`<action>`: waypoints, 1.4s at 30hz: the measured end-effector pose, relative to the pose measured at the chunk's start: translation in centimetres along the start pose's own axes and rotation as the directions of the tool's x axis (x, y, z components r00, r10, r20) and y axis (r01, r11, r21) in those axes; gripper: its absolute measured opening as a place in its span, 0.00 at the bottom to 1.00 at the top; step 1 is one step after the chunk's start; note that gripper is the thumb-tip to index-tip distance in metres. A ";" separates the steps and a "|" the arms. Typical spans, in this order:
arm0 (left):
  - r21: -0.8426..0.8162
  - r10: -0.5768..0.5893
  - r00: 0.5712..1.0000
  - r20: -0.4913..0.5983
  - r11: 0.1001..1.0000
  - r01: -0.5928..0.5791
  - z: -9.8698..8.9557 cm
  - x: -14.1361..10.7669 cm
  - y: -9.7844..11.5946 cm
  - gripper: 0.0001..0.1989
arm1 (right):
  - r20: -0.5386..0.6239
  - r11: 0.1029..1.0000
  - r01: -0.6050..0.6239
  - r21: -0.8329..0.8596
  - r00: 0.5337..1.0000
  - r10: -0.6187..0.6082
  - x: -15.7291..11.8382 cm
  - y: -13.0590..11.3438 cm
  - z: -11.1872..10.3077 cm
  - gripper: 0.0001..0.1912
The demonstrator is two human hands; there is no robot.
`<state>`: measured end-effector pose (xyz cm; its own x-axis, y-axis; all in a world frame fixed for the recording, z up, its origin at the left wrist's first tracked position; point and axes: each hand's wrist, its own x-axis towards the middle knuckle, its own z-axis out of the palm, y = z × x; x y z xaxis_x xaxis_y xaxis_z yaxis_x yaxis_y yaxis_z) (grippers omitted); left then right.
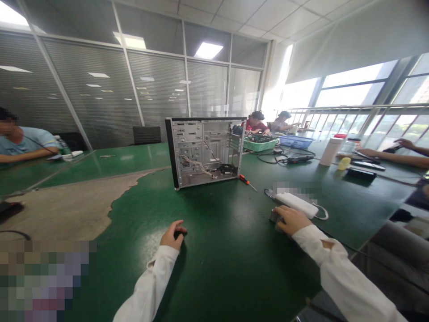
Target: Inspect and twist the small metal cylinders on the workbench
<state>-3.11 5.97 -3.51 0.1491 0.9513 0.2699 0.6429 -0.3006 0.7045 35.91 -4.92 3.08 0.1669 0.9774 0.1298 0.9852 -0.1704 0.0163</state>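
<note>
A computer case (208,154) stands upright on the green table, its side off, with cables and a small dark fan (226,169) inside. My left hand (173,235) is just above the bare tabletop in front of it, fingers loosely bent and apart, holding nothing. To the right, my right hand (292,219) has its fingers closed over a small grey object (274,216), mostly hidden beneath them; its kind cannot be made out. Just beyond that hand lies a white oblong item (296,204) with a cord loop. An orange-handled screwdriver (244,179) rests beside the case.
A green basket (261,146) of parts and a blue basket (296,141) stand behind the case. Farther right are cables, a pale bottle (331,151) and a dark box (361,175). Several people sit around the table. The tabletop (80,205) has a torn covering at left.
</note>
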 end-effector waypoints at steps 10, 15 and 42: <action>0.011 -0.006 1.000 0.005 1.000 0.006 -0.3 -0.2 0.6 0.20 | 0.019 0.988 -0.114 -0.106 0.993 0.117 0.7 -0.9 -0.5 0.18; -0.003 -0.004 1.000 0.014 1.000 0.004 -0.2 -0.1 0.3 0.20 | 0.151 0.976 -0.164 -0.142 0.971 0.185 2.9 -1.4 0.0 0.13; 0.016 0.002 1.000 0.019 1.000 -0.002 -0.2 0.0 0.5 0.20 | 0.256 0.995 -0.083 -0.061 0.962 0.096 1.3 -0.2 -0.9 0.17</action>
<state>-2.98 5.78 -3.00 0.1647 0.9518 0.2587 0.6545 -0.3017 0.6932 35.93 -3.76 4.16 0.2651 0.9558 -0.1273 0.9638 -0.2584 0.0662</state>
